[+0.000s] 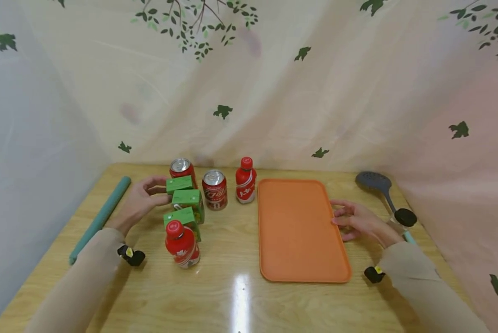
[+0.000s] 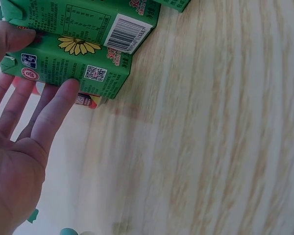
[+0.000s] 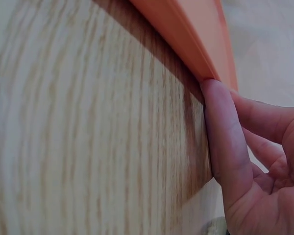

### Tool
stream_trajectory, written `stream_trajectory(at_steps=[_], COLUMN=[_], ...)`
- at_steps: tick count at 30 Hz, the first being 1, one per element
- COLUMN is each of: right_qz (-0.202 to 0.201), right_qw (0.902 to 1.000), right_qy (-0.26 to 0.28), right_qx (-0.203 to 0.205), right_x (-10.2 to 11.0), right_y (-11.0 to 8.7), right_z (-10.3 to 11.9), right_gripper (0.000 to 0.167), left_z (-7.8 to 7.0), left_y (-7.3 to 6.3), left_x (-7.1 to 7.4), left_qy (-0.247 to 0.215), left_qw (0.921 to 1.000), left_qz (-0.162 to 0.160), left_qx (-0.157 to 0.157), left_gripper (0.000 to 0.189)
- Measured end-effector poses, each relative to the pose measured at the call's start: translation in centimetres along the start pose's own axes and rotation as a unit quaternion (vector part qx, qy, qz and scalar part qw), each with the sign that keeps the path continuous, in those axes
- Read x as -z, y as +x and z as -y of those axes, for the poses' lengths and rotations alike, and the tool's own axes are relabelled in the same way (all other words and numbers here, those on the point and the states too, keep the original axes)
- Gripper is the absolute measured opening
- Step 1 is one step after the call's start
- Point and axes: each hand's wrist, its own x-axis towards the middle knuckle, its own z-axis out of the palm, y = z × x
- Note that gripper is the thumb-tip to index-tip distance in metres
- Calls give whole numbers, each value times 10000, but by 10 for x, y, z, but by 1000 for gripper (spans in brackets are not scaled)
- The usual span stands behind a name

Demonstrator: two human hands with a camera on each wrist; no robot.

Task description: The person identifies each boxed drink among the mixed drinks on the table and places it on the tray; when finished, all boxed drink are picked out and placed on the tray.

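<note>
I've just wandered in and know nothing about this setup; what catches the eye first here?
The flat, rectangular orange tray stands out most, lying right of centre on the light wooden table, with the right hand at its right rim. Next come three green box-shaped cartons clustered left of centre, the left hand at the farthest one, and a red bottle with a round red cap in front of them.

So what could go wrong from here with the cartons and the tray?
The left hand pinches the rearmost green carton; lifting it might knock the middle carton or the red can behind, which stand close.
If the front carton gets nudged, the near red bottle beside it could tip.
The right hand touches the edge of the orange tray; a push could slide it into the far red bottle, close to its left side.
</note>
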Motion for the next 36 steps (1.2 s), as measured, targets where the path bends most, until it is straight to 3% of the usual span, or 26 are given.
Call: stream_trajectory(at_steps=[8,12,22,29,36], right_qz=[-11,7,52,22,-24], right_qw=[9999,9999,9999,9999,9998], right_qy=[71,96,95,86,121], right_qx=[-109,-114,-104,-122,-128], right_x=[-5,-4,-2,-2,-2], right_y=[0,1,2,0,0], right_z=[-2,-2,1,3,3], right_gripper=[78,77,77,77,77], left_z=[-5,-11,-39,-64,-83], left_y=[-7,-7,-6,-1,6], left_x=[4,12,34,44,50], left_qy=[218,225,-294,-183,-483], left_qw=[9996,9995,9991,9994,9976], left_qz=[-56,-232,-260,-221,-218], left_qx=[181,23,-153,-213,-453], left_gripper=[54,50,43,41,40])
